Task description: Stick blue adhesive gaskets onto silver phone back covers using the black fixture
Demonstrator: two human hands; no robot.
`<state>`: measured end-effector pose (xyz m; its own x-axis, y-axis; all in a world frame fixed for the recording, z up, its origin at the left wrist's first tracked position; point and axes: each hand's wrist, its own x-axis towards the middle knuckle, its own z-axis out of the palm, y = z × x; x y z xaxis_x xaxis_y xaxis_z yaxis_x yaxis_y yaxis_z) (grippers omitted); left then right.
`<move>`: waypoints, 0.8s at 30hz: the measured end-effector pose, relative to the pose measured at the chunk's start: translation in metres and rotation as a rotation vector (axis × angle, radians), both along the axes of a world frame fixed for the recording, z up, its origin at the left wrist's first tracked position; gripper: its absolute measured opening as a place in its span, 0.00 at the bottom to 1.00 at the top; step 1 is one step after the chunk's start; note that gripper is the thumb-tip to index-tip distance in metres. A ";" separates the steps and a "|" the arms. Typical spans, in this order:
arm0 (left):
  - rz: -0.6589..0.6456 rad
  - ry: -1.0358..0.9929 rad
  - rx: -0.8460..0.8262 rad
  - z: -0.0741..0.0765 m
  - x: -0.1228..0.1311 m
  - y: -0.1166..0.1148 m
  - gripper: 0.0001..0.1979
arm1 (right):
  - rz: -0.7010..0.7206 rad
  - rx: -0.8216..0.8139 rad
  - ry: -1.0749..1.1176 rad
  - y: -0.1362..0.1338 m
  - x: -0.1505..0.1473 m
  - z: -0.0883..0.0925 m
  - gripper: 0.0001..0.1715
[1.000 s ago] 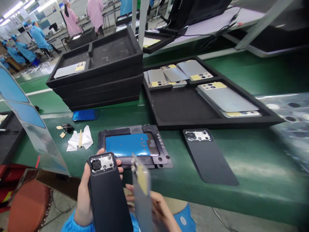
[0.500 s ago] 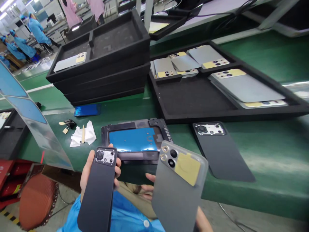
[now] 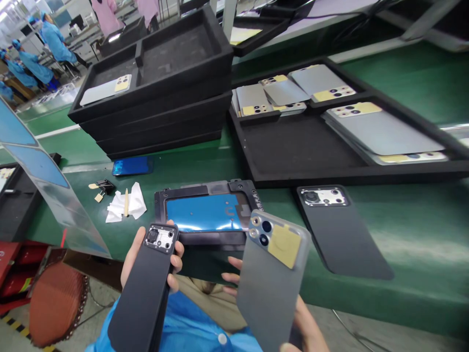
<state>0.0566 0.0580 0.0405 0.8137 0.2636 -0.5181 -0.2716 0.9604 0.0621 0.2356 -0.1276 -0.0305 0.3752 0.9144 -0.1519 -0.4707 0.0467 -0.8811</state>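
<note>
My left hand (image 3: 175,266) is wrapped round a black phone (image 3: 144,293), whose silvery camera area points up and away from me. In my right hand (image 3: 308,320) is a grey phone back cover (image 3: 271,278) with camera rings and a yellow sticker; the fingertips show past its left edge. Just beyond both hands lies a dark frame fixture (image 3: 208,239) with a blue film sheet (image 3: 201,213) inside. A second black phone (image 3: 351,239) lies on the green bench to the right, its camera end away from me.
A black tray (image 3: 293,146) with several grey covers (image 3: 392,129) stands at the back right. Stacked black trays (image 3: 157,117) rise at the back left. Nearby lie a white tissue (image 3: 136,203), black clip (image 3: 105,186) and blue film piece (image 3: 132,166). People in blue (image 3: 56,39) work far off.
The grey cover in my right hand has shifted slightly right and tilted. The black phone's lower end in my left hand has swung a little left. The view has moved slightly.
</note>
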 end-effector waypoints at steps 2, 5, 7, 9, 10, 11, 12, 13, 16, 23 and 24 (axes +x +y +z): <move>-0.001 0.004 0.013 0.003 0.002 -0.001 0.28 | 0.004 0.000 0.015 0.000 0.001 -0.005 0.38; -0.002 0.064 0.118 0.009 0.009 -0.005 0.27 | 0.013 0.001 0.004 -0.001 0.002 -0.010 0.37; 0.005 0.113 0.193 0.012 0.014 -0.007 0.27 | 0.016 0.011 -0.040 -0.001 0.003 -0.012 0.35; 0.010 0.145 0.231 0.014 0.017 -0.008 0.27 | 0.013 0.012 -0.098 -0.002 0.004 -0.013 0.34; 0.011 0.152 0.238 0.014 0.018 -0.009 0.26 | 0.005 0.006 -0.122 -0.002 0.004 -0.014 0.34; 0.009 0.156 0.238 0.015 0.019 -0.009 0.26 | -0.013 -0.002 -0.140 -0.002 0.003 -0.013 0.34; 0.007 0.157 0.235 0.014 0.019 -0.009 0.26 | -0.041 -0.008 -0.153 -0.001 0.001 -0.013 0.33; 0.006 0.156 0.230 0.014 0.019 -0.008 0.26 | -0.079 -0.005 -0.167 -0.001 -0.001 -0.012 0.33; 0.008 0.147 0.224 0.013 0.017 -0.007 0.25 | -0.239 0.021 -0.223 0.001 -0.008 -0.008 0.33; -0.034 0.020 0.133 0.009 0.011 -0.001 0.21 | -0.336 -0.017 -0.270 0.001 0.002 -0.014 0.31; -0.044 -0.001 0.114 0.008 0.009 0.000 0.20 | -0.321 -0.019 -0.265 0.000 0.005 -0.016 0.31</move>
